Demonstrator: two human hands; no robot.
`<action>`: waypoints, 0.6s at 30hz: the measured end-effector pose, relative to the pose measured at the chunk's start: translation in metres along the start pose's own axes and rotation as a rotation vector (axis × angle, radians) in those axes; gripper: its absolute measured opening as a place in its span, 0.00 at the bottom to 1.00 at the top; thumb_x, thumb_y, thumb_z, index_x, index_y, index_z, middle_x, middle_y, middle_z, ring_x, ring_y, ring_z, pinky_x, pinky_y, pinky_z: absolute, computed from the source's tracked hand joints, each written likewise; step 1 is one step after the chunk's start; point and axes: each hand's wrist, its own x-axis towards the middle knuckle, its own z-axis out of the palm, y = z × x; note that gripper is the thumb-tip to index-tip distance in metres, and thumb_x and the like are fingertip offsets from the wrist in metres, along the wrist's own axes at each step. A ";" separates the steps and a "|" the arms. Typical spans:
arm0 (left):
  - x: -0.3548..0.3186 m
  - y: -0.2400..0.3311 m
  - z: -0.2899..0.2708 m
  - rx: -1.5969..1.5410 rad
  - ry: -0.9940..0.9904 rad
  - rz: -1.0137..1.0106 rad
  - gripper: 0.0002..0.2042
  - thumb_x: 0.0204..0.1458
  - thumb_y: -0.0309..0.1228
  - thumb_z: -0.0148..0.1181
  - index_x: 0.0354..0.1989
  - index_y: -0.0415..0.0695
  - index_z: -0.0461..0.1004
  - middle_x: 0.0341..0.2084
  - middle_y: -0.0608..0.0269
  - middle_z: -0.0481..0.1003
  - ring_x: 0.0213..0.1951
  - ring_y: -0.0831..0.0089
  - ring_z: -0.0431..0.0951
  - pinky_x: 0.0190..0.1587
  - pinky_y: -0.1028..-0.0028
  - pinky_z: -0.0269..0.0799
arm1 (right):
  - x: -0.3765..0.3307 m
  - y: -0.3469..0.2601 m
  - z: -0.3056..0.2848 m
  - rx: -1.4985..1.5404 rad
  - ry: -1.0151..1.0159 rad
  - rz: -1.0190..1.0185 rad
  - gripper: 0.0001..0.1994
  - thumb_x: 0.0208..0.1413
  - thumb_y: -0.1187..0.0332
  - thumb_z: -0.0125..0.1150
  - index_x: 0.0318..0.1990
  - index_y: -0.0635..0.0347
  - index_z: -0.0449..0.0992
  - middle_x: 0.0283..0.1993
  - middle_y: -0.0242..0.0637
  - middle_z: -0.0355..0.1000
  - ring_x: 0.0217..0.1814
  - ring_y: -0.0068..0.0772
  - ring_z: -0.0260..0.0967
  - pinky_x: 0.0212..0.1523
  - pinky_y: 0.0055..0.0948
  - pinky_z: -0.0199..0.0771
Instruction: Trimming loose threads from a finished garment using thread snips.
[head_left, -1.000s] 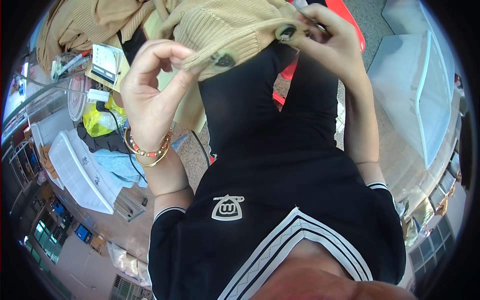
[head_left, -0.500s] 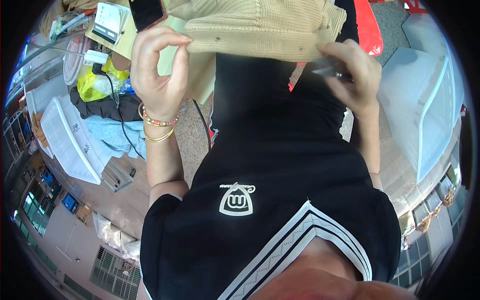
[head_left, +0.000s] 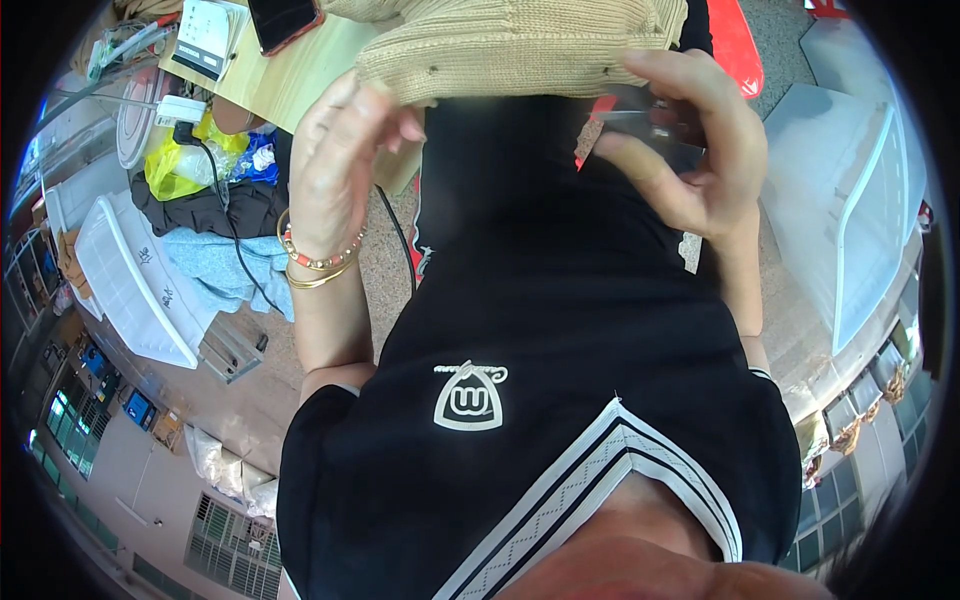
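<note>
Since 0.5 s ago both hands have come down off the knitted hem: the left hand [head_left: 335,165] now sits just below the beige knit garment [head_left: 520,45] at upper centre, its fingers loosely curled with the thumb near the lower ribbed edge, and whether it pinches any fabric cannot be told. At upper right, the right hand [head_left: 690,150] has turned palm inward, fingers bent around a small dark object [head_left: 640,125] that is too blurred to name; the thumb and forefinger close on it. That hand lies just under the garment's right corner, touching or nearly touching the hem.

At upper left, a pale wooden tabletop [head_left: 300,70] carries a white printed card [head_left: 205,35] and a dark phone [head_left: 285,18] with a reddish rim, both near the table's edge. Below it stand a yellow bag [head_left: 175,165], a white plug block [head_left: 180,108] with a black cable [head_left: 235,250] trailing down, dark cloth and a light blue cloth [head_left: 225,265]. 1 white slatted crate lid [head_left: 125,285] lies at left. A translucent white bin [head_left: 850,190] fills the right side, a red shape [head_left: 735,45] above it. Bare speckled floor shows between the table and the black shirt [head_left: 540,330].
</note>
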 end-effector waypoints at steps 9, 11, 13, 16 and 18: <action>-0.001 0.013 0.018 -0.155 -0.024 0.039 0.11 0.58 0.28 0.56 0.45 0.34 0.73 0.38 0.53 0.79 0.31 0.76 0.77 0.35 0.79 0.72 | 0.030 -0.018 0.023 -0.049 -0.056 -0.198 0.25 0.38 0.74 0.74 0.48 0.66 0.76 0.38 0.37 0.75 0.28 0.26 0.67 0.27 0.21 0.67; 0.000 0.012 0.024 -0.177 0.008 0.097 0.12 0.58 0.28 0.56 0.46 0.34 0.73 0.38 0.52 0.78 0.33 0.74 0.78 0.37 0.78 0.73 | 0.040 -0.026 0.018 -0.059 -0.024 -0.220 0.25 0.38 0.74 0.74 0.49 0.65 0.77 0.36 0.35 0.73 0.28 0.25 0.66 0.27 0.21 0.66; 0.004 0.010 0.024 -0.221 -0.011 0.201 0.14 0.56 0.25 0.55 0.49 0.31 0.71 0.40 0.49 0.78 0.39 0.66 0.80 0.42 0.72 0.76 | 0.052 -0.046 0.003 -0.011 -0.204 0.187 0.21 0.44 0.71 0.74 0.47 0.64 0.77 0.31 0.32 0.72 0.28 0.26 0.70 0.28 0.22 0.70; 0.012 0.012 0.035 -0.331 0.010 0.286 0.15 0.55 0.24 0.54 0.50 0.31 0.69 0.41 0.48 0.77 0.40 0.64 0.79 0.43 0.69 0.76 | 0.057 -0.043 0.001 0.012 -0.218 0.159 0.22 0.41 0.72 0.74 0.47 0.62 0.78 0.33 0.40 0.72 0.28 0.36 0.72 0.27 0.26 0.72; 0.018 0.012 0.034 -0.395 -0.038 0.323 0.15 0.55 0.23 0.53 0.51 0.31 0.68 0.42 0.47 0.77 0.42 0.63 0.79 0.44 0.64 0.77 | 0.059 -0.044 0.000 -0.021 -0.192 0.145 0.22 0.41 0.72 0.74 0.47 0.62 0.78 0.32 0.39 0.72 0.28 0.35 0.72 0.27 0.26 0.72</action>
